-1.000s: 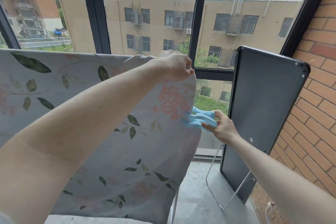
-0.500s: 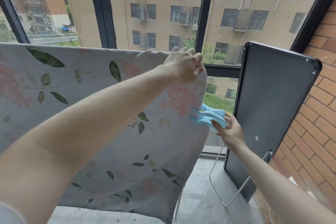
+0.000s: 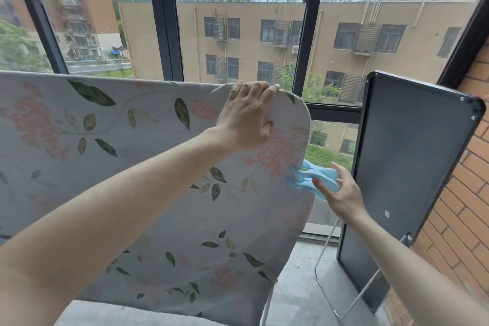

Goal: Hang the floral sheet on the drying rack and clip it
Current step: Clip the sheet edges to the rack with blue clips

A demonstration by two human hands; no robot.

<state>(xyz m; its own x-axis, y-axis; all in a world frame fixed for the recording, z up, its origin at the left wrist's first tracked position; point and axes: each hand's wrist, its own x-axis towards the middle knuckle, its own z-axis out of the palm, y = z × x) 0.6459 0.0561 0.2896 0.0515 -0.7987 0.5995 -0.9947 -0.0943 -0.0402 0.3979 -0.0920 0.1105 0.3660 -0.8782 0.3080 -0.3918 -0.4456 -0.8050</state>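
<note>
Left hand lies flat, fingers hooked over the top edge of the floral sheet draped on the rack. Right hand, fingers loose, touches the blue clothespin clamped on the sheet's right edge. Open gap right of it, then a folded black table against the brick wall. Grey tiled floor below.

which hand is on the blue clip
The right hand: its fingers touch the blue clip at the sheet's right edge. The left hand is higher up, resting on the sheet's top corner, away from the clip.
</note>
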